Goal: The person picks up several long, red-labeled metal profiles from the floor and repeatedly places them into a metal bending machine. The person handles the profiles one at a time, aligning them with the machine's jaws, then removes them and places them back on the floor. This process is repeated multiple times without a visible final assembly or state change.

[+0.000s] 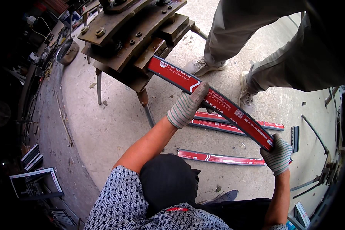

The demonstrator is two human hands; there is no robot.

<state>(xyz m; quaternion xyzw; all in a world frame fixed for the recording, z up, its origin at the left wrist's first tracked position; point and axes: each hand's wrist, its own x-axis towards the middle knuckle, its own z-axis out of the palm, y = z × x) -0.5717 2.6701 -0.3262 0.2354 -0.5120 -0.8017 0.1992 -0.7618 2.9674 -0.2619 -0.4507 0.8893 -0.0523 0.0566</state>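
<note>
Head view. Two gloved hands hold a long, gently curved profile strip of dark material faced with a printed red film. The left hand (189, 103), in a pale knitted glove with green stripes, is closed around the strip (234, 111) between its middle and its far end. The right hand (278, 153), in a matching glove, grips the strip close to its near end. The strip slants from upper left to lower right above the concrete floor (134, 132), its far end at the edge of a bolted steel machine (122, 53) on legs; whether the two touch cannot be told. Beneath the strip, two similar red-faced profiles (218, 127) lie close together on the floor, partly hidden; a third red-faced profile (226, 158) lies apart, nearer the wearer. A short dark profile piece (295, 138) lies to the right. Beyond the strip stands another person, seen as grey trousers (241, 30) and pale laced shoes (201, 67). A round metal pan (68, 53) appears left of the machine.
</note>
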